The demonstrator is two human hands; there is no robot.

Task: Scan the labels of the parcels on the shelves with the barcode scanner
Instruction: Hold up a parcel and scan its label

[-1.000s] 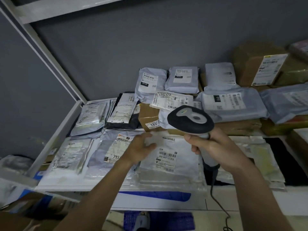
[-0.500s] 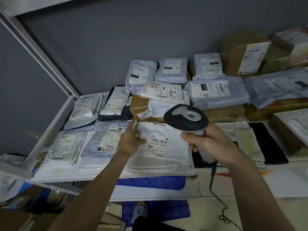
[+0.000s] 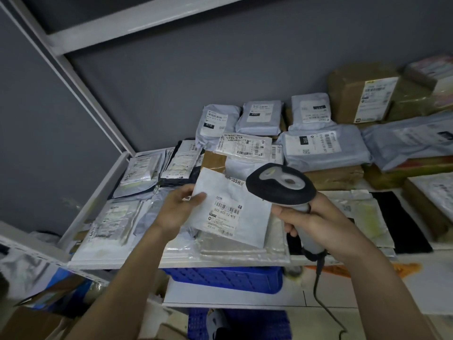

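Note:
My left hand (image 3: 181, 209) pinches the left edge of a flat white parcel (image 3: 247, 217) and holds it tilted up off the pile, its barcode label (image 3: 225, 212) facing me. My right hand (image 3: 316, 224) grips the grey handle of a corded barcode scanner (image 3: 282, 186); its black head hangs just right of and above the label. Several more parcels lie on the white shelf (image 3: 117, 173): clear bags (image 3: 110, 222) at the front left, grey mailers (image 3: 323, 148) and brown boxes (image 3: 360, 94) at the back.
A blue plastic crate (image 3: 225, 278) sits on the level below the shelf. The scanner's cable (image 3: 323, 307) hangs down at the right. A white diagonal frame post (image 3: 81, 94) bounds the shelf at the left. Cardboard and bags lie at the lower left (image 3: 44, 303).
My left hand has lifted the white parcel off the pile and tilted it toward me. The scanner has stayed beside it in my right hand. The camera has tipped a little.

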